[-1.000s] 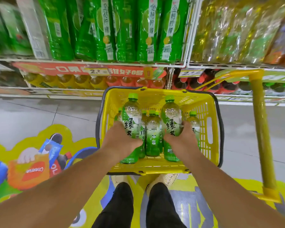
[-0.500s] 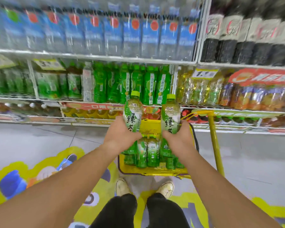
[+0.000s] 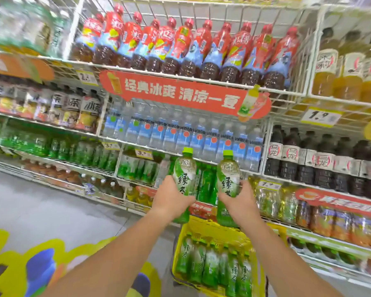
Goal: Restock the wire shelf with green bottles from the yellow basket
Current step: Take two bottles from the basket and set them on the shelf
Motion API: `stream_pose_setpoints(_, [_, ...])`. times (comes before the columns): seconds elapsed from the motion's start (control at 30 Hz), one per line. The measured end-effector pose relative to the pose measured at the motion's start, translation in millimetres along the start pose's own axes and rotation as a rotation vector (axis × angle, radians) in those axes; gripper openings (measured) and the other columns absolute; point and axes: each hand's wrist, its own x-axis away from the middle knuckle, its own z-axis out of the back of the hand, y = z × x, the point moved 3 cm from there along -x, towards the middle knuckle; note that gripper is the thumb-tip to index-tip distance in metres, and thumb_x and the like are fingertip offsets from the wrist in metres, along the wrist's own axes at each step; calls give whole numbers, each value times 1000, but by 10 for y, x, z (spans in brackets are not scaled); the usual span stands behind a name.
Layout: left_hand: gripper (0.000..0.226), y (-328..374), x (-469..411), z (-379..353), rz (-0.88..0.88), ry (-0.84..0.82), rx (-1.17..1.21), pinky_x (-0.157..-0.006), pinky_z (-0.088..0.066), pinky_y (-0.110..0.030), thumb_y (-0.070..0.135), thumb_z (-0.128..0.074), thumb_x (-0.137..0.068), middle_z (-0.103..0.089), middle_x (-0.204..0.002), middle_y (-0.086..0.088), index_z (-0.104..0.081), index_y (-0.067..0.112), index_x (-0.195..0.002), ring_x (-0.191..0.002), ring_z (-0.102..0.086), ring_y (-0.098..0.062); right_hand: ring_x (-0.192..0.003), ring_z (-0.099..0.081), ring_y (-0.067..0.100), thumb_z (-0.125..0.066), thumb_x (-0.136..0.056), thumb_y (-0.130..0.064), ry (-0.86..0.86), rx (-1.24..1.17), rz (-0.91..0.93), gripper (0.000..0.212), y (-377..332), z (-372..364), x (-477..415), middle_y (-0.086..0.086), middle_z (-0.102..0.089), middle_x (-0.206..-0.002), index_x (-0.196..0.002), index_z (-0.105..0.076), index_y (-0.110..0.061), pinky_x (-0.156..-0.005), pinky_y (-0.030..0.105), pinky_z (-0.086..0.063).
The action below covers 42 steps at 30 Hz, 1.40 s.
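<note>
My left hand [image 3: 169, 200] grips a green tea bottle [image 3: 185, 172] upright by its middle. My right hand [image 3: 238, 202] grips a second green tea bottle [image 3: 227, 174] the same way. Both bottles are raised above the yellow basket [image 3: 204, 227], in front of the wire shelf [image 3: 137, 146] that holds green bottles. Several more green bottles [image 3: 212, 266] stand upright inside the basket below my hands.
White wire shelving fills the view: red-labelled tea bottles [image 3: 186, 46] on top, water bottles [image 3: 180, 133] below a red banner [image 3: 180, 93], dark bottles [image 3: 321, 161] at right, yellow drinks [image 3: 287, 204] low right. A grey floor with a colourful sticker [image 3: 41, 264] lies at left.
Both hands have lifted their bottles out of the basket and up to shelf height. The view has tilted upward to take in the upper shelves.
</note>
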Motion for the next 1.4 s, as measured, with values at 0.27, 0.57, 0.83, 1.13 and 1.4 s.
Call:
stream_pose_setpoints(0.27, [49, 135, 503, 502, 43, 161, 84, -56, -36, -32, 31, -82, -73, -41, -84, 0, -36, 20, -86, -67, -41, -15, -86, -58, 14, -73, -88, -31, -127, 47, 179, 79, -625, 77, 224, 5, -48, -139, -150, -27, -17, -56, 25, -42])
stream_pose_setpoints(0.57, [53, -125, 912, 1381, 117, 419, 91, -51, -30, -28, 33, -84, -74, -45, -85, -1, -33, 23, -81, -65, -40, -11, -74, -66, 19, -75, -85, -24, -346, 80, 314, 64, -1349, -555, 598, -5, -58, -96, -136, -36, -18, -56, 34, -54])
stream_pose_setpoints(0.83, [55, -970, 1107, 2216, 231, 588, 132, -66, -40, -33, 36, -85, -70, -57, -100, -5, -43, 16, -99, -88, -55, -23, -102, -66, 33, -78, -76, -40, -449, 153, 406, 80, -1783, -1700, 1067, 5, -59, -122, -139, -32, -26, -81, 49, -58])
stream_pose_setpoints(1.13, [50, -2129, 1241, 3417, 352, 724, 145, -76, -54, -42, 35, -82, -61, -54, -90, -1, -45, 19, -91, -84, -58, -24, -78, -64, 14, -78, -82, -29, -598, 151, 500, 58, -2396, -3255, 1641, -6, -60, -97, -126, -41, -22, -67, 38, -56])
stream_pose_setpoints(1.4, [48, -3010, 1333, 4398, 419, 809, 129, -62, -47, -38, 33, -81, -64, -55, -89, -2, -45, 16, -90, -77, -56, -22, -78, -66, 17, -80, -78, -25, -689, 99, 513, 52, -2862, -4511, 2139, -2, -63, -92, -117, -47, -20, -67, 40, -58])
